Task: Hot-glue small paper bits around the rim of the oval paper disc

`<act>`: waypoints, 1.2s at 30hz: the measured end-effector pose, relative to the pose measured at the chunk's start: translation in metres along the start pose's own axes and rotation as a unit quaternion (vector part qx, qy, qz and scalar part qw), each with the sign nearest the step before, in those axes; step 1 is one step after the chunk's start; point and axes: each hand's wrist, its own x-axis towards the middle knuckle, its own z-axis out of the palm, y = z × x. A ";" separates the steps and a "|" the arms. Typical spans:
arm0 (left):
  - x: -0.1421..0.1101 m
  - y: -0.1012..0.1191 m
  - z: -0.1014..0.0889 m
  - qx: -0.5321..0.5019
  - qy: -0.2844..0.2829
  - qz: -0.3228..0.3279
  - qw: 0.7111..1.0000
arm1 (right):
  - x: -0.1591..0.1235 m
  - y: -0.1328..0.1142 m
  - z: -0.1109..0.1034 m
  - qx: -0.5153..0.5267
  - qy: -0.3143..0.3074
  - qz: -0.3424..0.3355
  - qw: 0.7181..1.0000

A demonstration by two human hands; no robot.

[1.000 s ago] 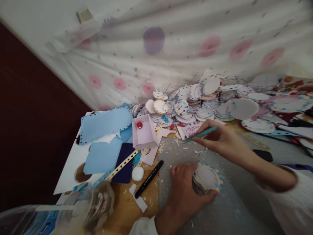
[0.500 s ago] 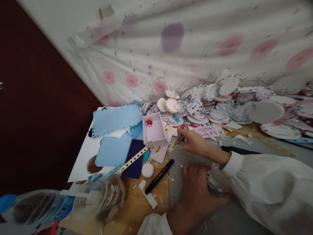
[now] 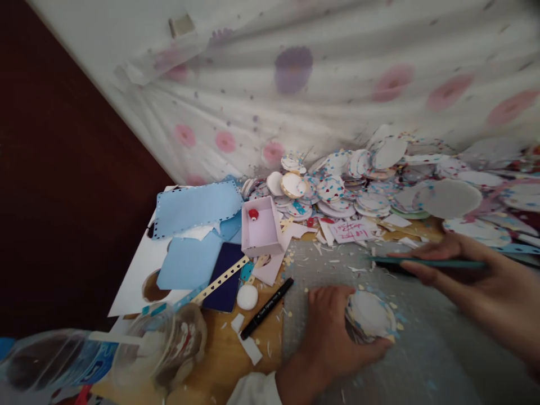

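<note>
My left hand point(image 3: 329, 332) is wrapped round a stack of round paper discs point(image 3: 371, 315) with a scalloped, dotted edge, resting on a grey mat point(image 3: 379, 365). My right hand point(image 3: 476, 281) hovers to the right above the mat, fingers pinched on a thin teal tool point(image 3: 422, 262) that points left. A black marker point(image 3: 266, 308) lies just left of my left hand. Behind it stands a small pink open box point(image 3: 261, 230) with a red bead inside.
A heap of dotted paper circles point(image 3: 358, 185) covers the back of the table below a flowered curtain point(image 3: 320, 84). Blue paper sheets point(image 3: 194, 208), a dark blue card, a punched strip and a white round piece lie at left. A clear plastic bottle point(image 3: 105, 354) lies at the near-left corner.
My right hand drew back from beside the pink box to the right, still holding the teal tool. The left hand stayed on the disc stack.
</note>
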 end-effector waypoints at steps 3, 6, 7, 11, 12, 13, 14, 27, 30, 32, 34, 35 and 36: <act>0.001 0.004 -0.004 0.004 -0.008 0.007 1.000 | -0.017 0.018 -0.010 0.025 0.025 0.043 0.998; 0.001 0.006 -0.007 0.007 -0.015 -0.002 1.000 | -0.026 0.032 -0.008 0.074 0.027 0.088 0.993; 0.000 0.006 -0.008 0.004 -0.014 -0.007 1.000 | -0.028 0.034 -0.006 0.089 0.027 0.101 0.990; -0.002 0.004 -0.009 -0.037 0.022 0.008 0.999 | -0.035 0.028 0.000 0.140 0.033 0.124 0.982; -0.002 0.004 -0.010 -0.056 0.035 0.015 0.998 | -0.037 0.025 0.000 0.148 0.033 0.123 0.981; -0.001 0.004 -0.011 -0.079 0.044 0.017 0.996 | -0.039 0.022 0.001 0.155 0.034 0.119 0.980; 0.000 0.004 -0.012 -0.104 0.050 0.011 0.993 | -0.041 0.019 0.002 0.160 0.034 0.113 0.980; 0.007 0.007 -0.015 -0.176 0.056 0.023 0.983 | -0.064 0.020 0.015 0.184 -0.029 0.057 0.981; 0.007 0.006 -0.015 -0.163 0.068 0.022 0.984 | -0.064 0.020 0.016 0.192 -0.029 0.057 0.979; 0.007 0.006 -0.015 -0.161 0.075 0.018 0.984 | -0.064 0.018 0.016 0.196 -0.031 0.058 0.978; 0.007 0.007 -0.016 -0.163 0.076 0.016 0.984 | -0.064 0.016 0.015 0.194 -0.026 0.063 0.979; 0.007 0.008 -0.016 -0.163 0.076 0.016 0.984 | -0.064 0.016 0.015 0.194 -0.018 0.064 0.979; 0.007 0.008 -0.017 -0.164 0.075 0.014 0.984 | -0.064 0.015 0.014 0.194 -0.008 0.063 0.979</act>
